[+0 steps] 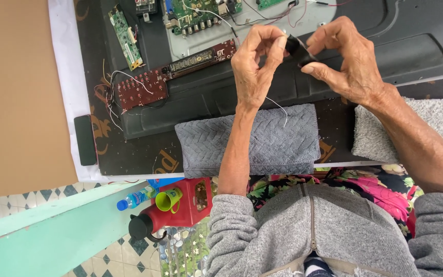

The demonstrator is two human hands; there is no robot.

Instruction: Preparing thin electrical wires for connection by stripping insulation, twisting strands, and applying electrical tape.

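My left hand (255,66) and my right hand (347,59) meet above the dark back panel of an opened appliance (416,36). Both pinch a small black part (297,50) between fingertips. A thin white wire (279,107) trails down from it past my left wrist. My left forearm rests on a folded grey towel (283,146); the right forearm lies over a second grey towel (431,120).
A dark red circuit board (142,88) with loose wires and a long narrow board (198,59) lie left of my hands. Green boards (125,37) sit farther up. A black phone (85,139) lies at the table's left. Below, a red jug (155,218), green cup (168,200) and water bottle (135,198).
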